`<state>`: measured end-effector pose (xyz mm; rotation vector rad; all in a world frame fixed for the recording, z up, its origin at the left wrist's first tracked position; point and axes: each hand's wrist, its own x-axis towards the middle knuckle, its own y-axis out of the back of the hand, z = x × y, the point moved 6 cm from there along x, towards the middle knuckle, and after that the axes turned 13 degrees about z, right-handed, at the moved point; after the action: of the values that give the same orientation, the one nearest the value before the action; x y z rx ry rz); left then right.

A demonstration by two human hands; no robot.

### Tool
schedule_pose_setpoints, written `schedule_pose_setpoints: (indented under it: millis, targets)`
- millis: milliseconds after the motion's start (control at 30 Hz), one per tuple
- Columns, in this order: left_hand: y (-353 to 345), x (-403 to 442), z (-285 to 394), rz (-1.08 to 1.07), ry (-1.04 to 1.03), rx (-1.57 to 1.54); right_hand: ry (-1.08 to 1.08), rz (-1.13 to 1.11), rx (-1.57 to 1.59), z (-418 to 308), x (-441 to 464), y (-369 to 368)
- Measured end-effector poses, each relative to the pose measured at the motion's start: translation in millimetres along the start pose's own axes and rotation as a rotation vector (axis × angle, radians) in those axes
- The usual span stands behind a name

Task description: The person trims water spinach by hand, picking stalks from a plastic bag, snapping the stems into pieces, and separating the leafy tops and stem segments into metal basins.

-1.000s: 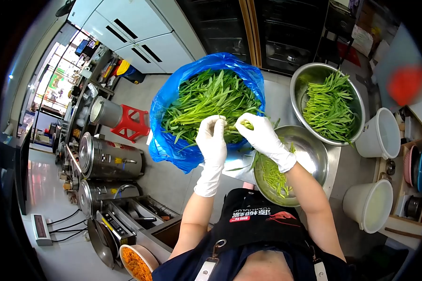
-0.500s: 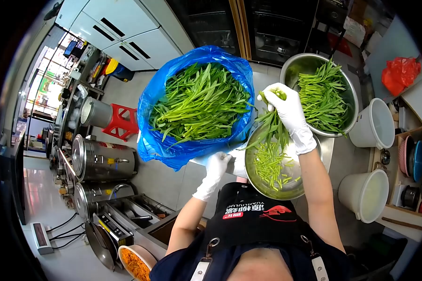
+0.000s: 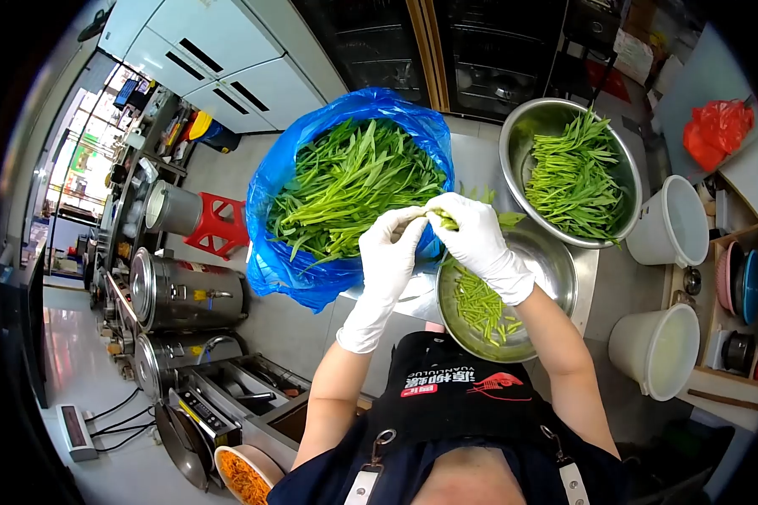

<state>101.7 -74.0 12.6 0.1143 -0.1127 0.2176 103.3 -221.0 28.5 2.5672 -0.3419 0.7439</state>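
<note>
My left hand (image 3: 393,246), in a white glove, pinches at the stem ends beside my right hand; the bit between its fingers is too small to make out. My gloved right hand (image 3: 472,237) is closed round a small bunch of green stems (image 3: 446,220), its leaves showing behind the hand. Both hands meet at the right edge of a blue plastic bag (image 3: 265,252) full of leafy greens (image 3: 358,185). Below my right hand, a steel bowl (image 3: 562,278) holds short cut stem pieces (image 3: 480,305). A second steel bowl (image 3: 520,151) at the upper right holds long greens (image 3: 577,177).
Two white buckets (image 3: 667,220) (image 3: 655,352) stand at the right, near a shelf with basins. A red stool (image 3: 219,223) and large steel pots (image 3: 189,290) are at the left. A bowl of orange shreds (image 3: 244,475) sits at the lower left.
Over the last half second, my left hand has risen from below the bag to meet my right hand. My right hand has come down and left from beside the upper bowl, still holding the bunch.
</note>
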Motion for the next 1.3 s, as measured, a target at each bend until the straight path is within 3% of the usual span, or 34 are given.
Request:
schedule_pose_setpoints:
  millis: [200, 300, 400, 467, 533, 667, 833, 967, 1067, 1100, 1200, 1233, 1300]
  targets:
    - [6, -3, 2, 0.016, -0.394, 0.249, 0.324, -0.028, -0.182, -8, -5, -7]
    - [7, -6, 2, 0.05, -0.417, 0.295, 0.261, -0.107, -0.175, -9, -5, -10]
    - [11, -6, -4, 0.054, -0.426, 0.334, -0.081, -0.088, -0.044, 10, -7, -16]
    - [16, -3, -14, 0.058, -0.402, 0.368, -0.418, -0.046, 0.294, 53, -9, -21]
    - [26, 1, -30, 0.071, -0.325, 0.406, -0.592, 0.047, 0.454, 60, -1, 2]
    - [29, 4, -22, 0.005, -0.649, 0.812, -0.606, 0.124, 0.416, 80, 2, 41]
    - [19, 9, -38, -0.204, -0.73, 1.045, -0.551, 0.08, 0.122, 102, -19, 62]
    - [20, 10, -31, -0.221, -0.721, 0.972, -0.485, 0.079, 0.038, 97, -32, 67]
    - [37, 16, -29, -0.097, -0.567, 0.675, -0.409, 0.122, 0.049, 92, -38, 72]
    - [43, 20, -31, -0.112, -0.452, 0.676, -0.458, 0.088, 0.041, 89, -40, 73]
    - [52, 21, -28, -0.094, -0.313, 0.574, -0.347, 0.091, -0.012, 77, -41, 71]
    - [52, 19, -21, -0.089, -0.31, 0.537, -0.235, 0.101, -0.072, 66, -38, 71]
    - [54, 17, -19, -0.102, -0.282, 0.501, -0.206, 0.061, -0.097, 60, -36, 64]
